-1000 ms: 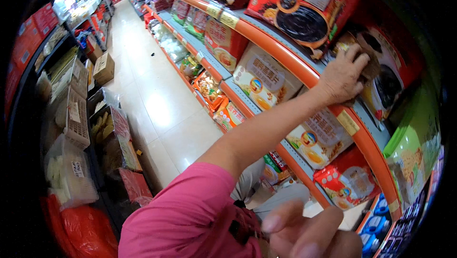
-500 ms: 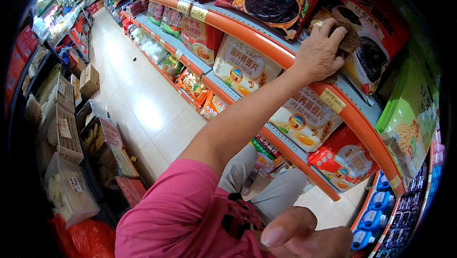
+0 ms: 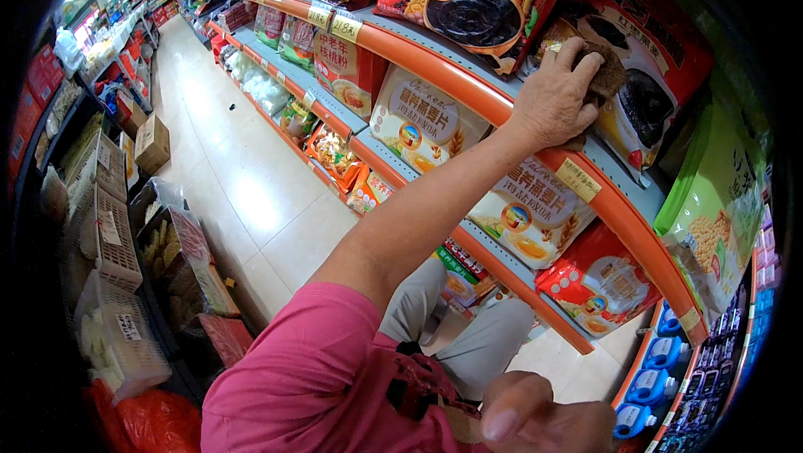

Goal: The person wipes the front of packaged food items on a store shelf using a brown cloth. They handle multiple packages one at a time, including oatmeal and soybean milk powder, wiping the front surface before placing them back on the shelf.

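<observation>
My left hand (image 3: pixel 554 100) reaches up to the orange-edged shelf (image 3: pixel 468 76) and presses a brown scrubbing cloth (image 3: pixel 604 71) against its top. Its fingers are closed over the cloth, right in front of a red food bag (image 3: pixel 661 76). My left arm in a pink sleeve (image 3: pixel 309 369) stretches across the middle of the view. My right hand (image 3: pixel 544 424) sits low at the bottom edge near my waist, fingers curled in, with nothing clearly in it.
Shelves of cereal boxes (image 3: pixel 422 122) and red bags (image 3: pixel 598 281) run along the right. Blue bottles (image 3: pixel 661 361) stand on the lowest shelf. White baskets (image 3: pixel 109 235), a cardboard box (image 3: pixel 150 142) and red plastic bags (image 3: pixel 142 424) line the left of the tiled aisle (image 3: pixel 242 177).
My left hand stays on the shelf top with the cloth, shifting slightly along it. My right hand's fingers have curled in from a looser spread. My head has tilted a little.
</observation>
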Demonstrator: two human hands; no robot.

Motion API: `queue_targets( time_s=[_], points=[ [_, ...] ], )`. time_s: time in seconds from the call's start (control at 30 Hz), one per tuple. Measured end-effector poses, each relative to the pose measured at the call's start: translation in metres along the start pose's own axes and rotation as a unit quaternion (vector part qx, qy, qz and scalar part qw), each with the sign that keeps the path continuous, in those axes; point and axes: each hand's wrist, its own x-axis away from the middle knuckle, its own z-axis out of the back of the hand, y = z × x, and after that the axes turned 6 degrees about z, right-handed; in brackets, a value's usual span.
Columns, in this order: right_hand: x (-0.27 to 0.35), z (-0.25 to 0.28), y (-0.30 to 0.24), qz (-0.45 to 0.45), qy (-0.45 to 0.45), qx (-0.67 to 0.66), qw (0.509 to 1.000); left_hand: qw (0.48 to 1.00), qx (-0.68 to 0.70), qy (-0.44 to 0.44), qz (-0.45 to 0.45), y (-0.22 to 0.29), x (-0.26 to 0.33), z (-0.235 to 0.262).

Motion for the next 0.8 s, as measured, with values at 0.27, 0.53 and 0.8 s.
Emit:
queue_targets(
  time_s=[0.27,0.53,0.8],
  points=[
    [0.008,0.002,-0.002,-0.054,0.048,-0.138,0.988,1.0,0.011,-0.005,0.009,0.001,0.001,0.001],
    [0.008,0.021,0.02,0.043,-0.044,-0.189,0.98,1.0,0.013,-0.007,0.001,0.001,0.0,0.001],
    [0.012,0.01,0.007,-0.012,0.029,-0.166,0.986,1.0,0.013,-0.008,0.002,0.001,0.0,0.001]
  ],
)
